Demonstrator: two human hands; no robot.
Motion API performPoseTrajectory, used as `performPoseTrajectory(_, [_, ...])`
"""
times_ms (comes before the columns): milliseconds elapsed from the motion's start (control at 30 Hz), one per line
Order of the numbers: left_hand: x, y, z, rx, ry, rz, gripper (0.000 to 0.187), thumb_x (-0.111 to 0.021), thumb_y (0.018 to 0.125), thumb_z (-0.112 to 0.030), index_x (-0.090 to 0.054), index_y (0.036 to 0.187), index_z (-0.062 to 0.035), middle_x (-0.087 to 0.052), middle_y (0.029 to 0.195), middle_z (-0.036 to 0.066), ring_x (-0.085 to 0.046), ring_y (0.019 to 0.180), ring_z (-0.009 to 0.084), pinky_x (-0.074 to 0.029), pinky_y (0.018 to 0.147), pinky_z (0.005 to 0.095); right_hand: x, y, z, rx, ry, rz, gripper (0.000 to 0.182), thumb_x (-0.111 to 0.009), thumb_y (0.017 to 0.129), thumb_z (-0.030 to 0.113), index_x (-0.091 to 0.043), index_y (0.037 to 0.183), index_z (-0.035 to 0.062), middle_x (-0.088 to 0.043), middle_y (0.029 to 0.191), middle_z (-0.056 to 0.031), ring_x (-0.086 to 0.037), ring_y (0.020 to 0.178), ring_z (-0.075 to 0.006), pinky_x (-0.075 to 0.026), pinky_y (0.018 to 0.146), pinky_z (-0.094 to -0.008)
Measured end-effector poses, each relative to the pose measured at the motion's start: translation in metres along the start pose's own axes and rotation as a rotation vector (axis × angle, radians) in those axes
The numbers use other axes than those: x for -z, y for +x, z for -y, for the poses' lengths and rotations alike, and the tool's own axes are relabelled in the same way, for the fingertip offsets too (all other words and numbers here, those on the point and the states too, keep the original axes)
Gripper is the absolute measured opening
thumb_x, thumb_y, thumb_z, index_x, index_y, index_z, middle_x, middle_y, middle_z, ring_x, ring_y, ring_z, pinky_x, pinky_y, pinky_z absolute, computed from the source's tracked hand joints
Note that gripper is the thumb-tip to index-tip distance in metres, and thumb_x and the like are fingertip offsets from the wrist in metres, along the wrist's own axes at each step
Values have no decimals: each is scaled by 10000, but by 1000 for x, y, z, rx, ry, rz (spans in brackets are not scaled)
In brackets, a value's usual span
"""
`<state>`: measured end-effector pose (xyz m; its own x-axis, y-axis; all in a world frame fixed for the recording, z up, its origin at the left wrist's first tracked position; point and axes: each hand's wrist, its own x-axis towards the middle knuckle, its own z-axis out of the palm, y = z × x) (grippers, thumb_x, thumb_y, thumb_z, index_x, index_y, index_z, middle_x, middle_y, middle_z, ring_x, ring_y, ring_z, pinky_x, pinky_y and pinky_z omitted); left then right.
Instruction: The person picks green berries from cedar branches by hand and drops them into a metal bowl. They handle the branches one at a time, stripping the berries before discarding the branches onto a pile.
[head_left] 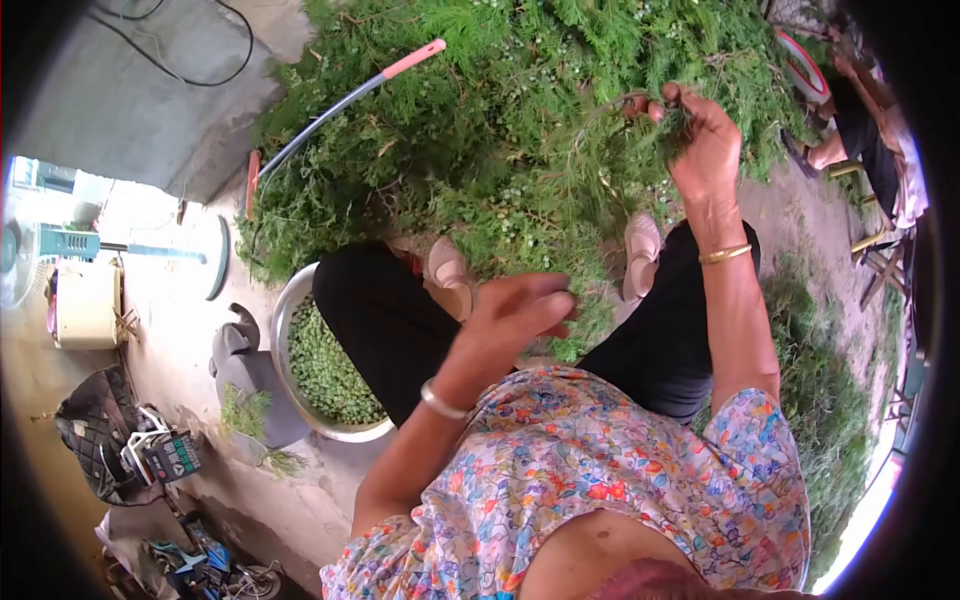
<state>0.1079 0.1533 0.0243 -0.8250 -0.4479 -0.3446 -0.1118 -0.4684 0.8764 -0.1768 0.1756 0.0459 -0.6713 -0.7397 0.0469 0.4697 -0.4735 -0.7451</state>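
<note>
My right hand (703, 140) is raised over the heap of cut evergreen branches (450, 150), closed round a leafy evergreen sprig (600, 125). Part of the sprig's thin stem sticks out to the left of the fingers. Closer to my body, my left hand (520, 308) hovers above my lap with its fingers curled together, slightly blurred. Whatever it may hold is hidden. Beside my left knee stands a metal basin (278, 350) holding many small green cones or berries (325, 365), partly covered by my leg.
A curved grey rod with pink ends (340, 105) lies on the branches. On the left are a standing fan (65, 243), a grey low seat (265, 400) and a dark quilted bag (95, 430). Another person (870, 140) sits at the far right. More greenery (815, 380) lies right of me.
</note>
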Motion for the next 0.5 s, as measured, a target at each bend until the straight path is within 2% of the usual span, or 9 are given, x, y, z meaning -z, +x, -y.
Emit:
performPoseTrajectory(33, [-8,12,7,-11,-7,3,444,-603,868,-267,-521,1132,80,-610,1018,200,-610,922,263,-514,803,394,-3,-8,1,43,16,76,184,-462,871,151,-538,854,-16,-519,754,-99,-547,697,-243,-456,852,-441])
performPoseTrajectory(67, [-15,24,11,4,-286,100,517,-618,857,-308,-476,1162,85,-575,1073,216,-584,975,301,-499,833,421,-7,-16,3,85,34,152,192,-469,878,176,-526,817,3,-493,728,-86,-526,668,-233,-449,861,-458])
performPoseTrajectory(100, [-21,34,14,22,-564,199,593,-632,847,-349,-430,1192,90,-539,1128,233,-559,1027,338,-483,864,449,-17,-27,5,95,-26,54,277,-496,885,281,-480,717,61,-438,620,-44,-465,610,-197,-436,880,-474])
performPoseTrajectory(133, [-26,42,15,13,-568,199,593,-632,847,-349,-430,1192,90,-539,1128,233,-559,1027,338,-483,864,449,-19,-35,3,95,-30,63,277,-496,885,281,-480,717,61,-438,620,-44,-465,610,-197,-436,880,-474])
performPoseTrajectory(200, [-32,54,16,13,-1018,197,596,-662,822,-329,-406,1167,84,-499,1150,244,-504,1090,393,-446,916,502,-17,-49,-5,-61,286,307,363,-529,866,384,-416,647,117,-379,525,-2,-432,585,-173,-426,887,-473])
performPoseTrajectory(233, [-33,57,18,6,-1022,201,596,-662,822,-329,-406,1167,84,-499,1150,244,-504,1090,393,-446,916,502,-15,-54,-8,-69,282,317,394,-561,837,427,-393,623,142,-336,472,18,-409,573,-156,-408,905,-479])
performPoseTrajectory(400, [-17,58,26,-77,-1182,-15,244,-625,836,-51,-490,1007,57,-498,1098,226,-474,1109,398,-432,968,529,5,-84,-14,16,97,396,369,-608,808,387,-412,643,120,-358,506,13,-425,575,-147,-394,930,-447])
performPoseTrajectory(433, [-11,57,28,-73,-1192,-48,146,-571,841,25,-506,968,53,-524,1054,195,-525,1042,359,-436,964,543,15,-90,-19,-8,84,257,343,-620,804,355,-430,663,106,-373,525,7,-442,587,-149,-397,929,-429])
performPoseTrajectory(500, [-7,50,27,-147,-1118,-87,150,-561,841,36,-507,980,45,-541,1035,167,-543,1018,324,-438,961,544,18,-105,-27,-44,94,72,258,-652,789,256,-496,764,52,-419,583,-15,-488,629,-167,-418,905,-391])
